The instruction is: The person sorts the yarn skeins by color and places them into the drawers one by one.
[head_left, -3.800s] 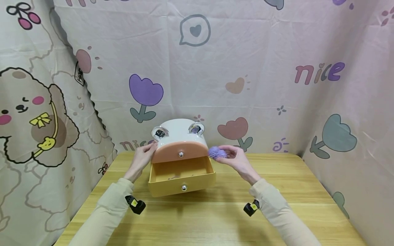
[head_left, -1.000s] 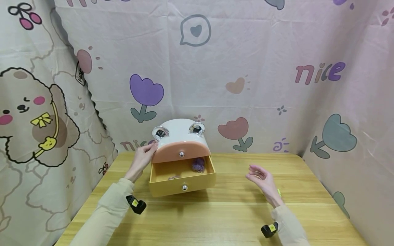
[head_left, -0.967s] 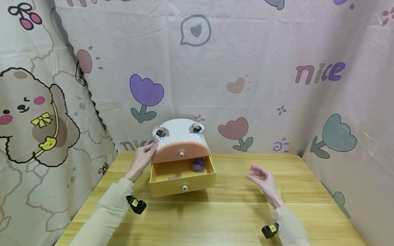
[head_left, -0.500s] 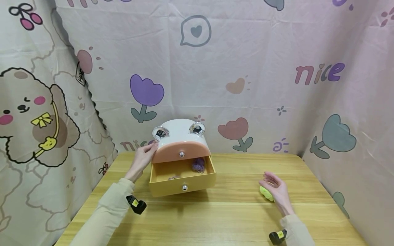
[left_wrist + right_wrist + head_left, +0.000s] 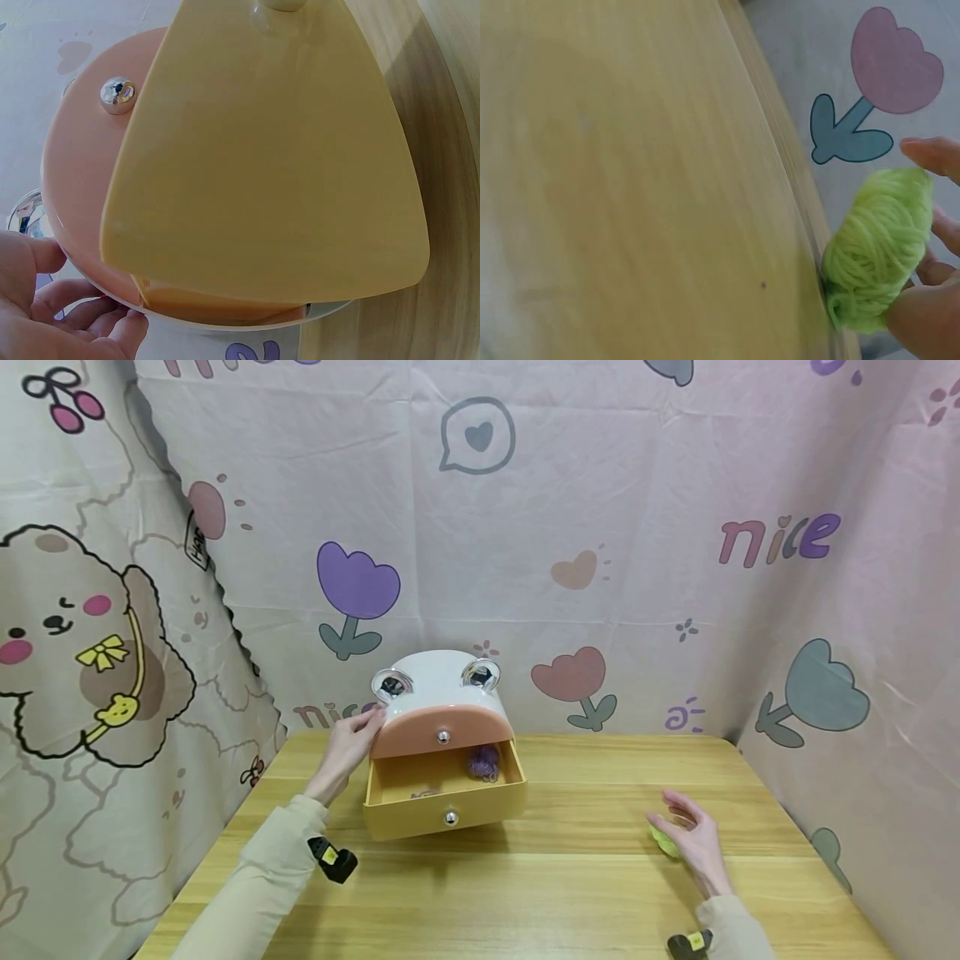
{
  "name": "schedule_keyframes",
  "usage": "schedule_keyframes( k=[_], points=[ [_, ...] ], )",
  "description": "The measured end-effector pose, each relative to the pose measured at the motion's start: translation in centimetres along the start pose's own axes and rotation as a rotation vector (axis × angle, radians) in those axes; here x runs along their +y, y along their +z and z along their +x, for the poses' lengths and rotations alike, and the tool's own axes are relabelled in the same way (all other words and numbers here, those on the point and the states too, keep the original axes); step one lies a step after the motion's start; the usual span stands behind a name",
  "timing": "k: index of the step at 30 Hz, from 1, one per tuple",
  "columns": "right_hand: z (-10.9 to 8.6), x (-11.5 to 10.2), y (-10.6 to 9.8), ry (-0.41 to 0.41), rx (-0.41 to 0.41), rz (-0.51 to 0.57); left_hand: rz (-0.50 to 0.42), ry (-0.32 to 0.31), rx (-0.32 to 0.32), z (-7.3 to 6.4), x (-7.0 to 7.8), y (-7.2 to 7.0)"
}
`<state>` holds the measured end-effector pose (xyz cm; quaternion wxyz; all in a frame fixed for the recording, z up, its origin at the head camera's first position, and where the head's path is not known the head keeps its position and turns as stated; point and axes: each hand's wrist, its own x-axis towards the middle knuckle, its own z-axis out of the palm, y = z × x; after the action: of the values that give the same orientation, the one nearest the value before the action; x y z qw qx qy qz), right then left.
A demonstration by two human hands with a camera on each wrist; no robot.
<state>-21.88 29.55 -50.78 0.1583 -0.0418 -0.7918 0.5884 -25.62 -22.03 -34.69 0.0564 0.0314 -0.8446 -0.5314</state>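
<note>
My left hand (image 5: pixel 347 752) holds the left edge of a small frog-faced drawer box (image 5: pixel 435 681), thumb and fingertips at its rim. The box has a white top, silver ring eyes and an orange upper drawer (image 5: pixel 82 157). Its yellow lower drawer (image 5: pixel 420 818) is pulled out. Inside lie a purple ball of yarn (image 5: pixel 483 763) at the right and a small pinkish thing (image 5: pixel 425 792) near the front. Out on the right, my right hand (image 5: pixel 697 839) curls round a lime-green ball of yarn (image 5: pixel 881 251), thumb against its near side. The ball is low at the tabletop.
The wooden table (image 5: pixel 570 893) spreads around the box, its back edge along a printed curtain (image 5: pixel 637 485). Curtain also hangs at both sides. Each wrist wears a small black camera, like the one on the left wrist (image 5: pixel 332 860).
The purple yarn left my right hand and now lies in the lower drawer. My right hand went right and toward me to the green yarn, which has shifted slightly right. My left hand stayed.
</note>
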Motion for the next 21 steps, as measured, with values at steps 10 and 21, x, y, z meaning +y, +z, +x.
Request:
schedule_keyframes(
  k=[10, 21],
  points=[
    [-0.4, 0.2, -1.1, 0.104, -0.081, -0.149, -0.002, -0.001, -0.005, -0.1, -0.1, 0.1],
    [-0.2, -1.1, -0.5, 0.091, -0.145, -0.209, 0.012, 0.007, 0.002, -0.2, 0.2, 0.1]
  ],
)
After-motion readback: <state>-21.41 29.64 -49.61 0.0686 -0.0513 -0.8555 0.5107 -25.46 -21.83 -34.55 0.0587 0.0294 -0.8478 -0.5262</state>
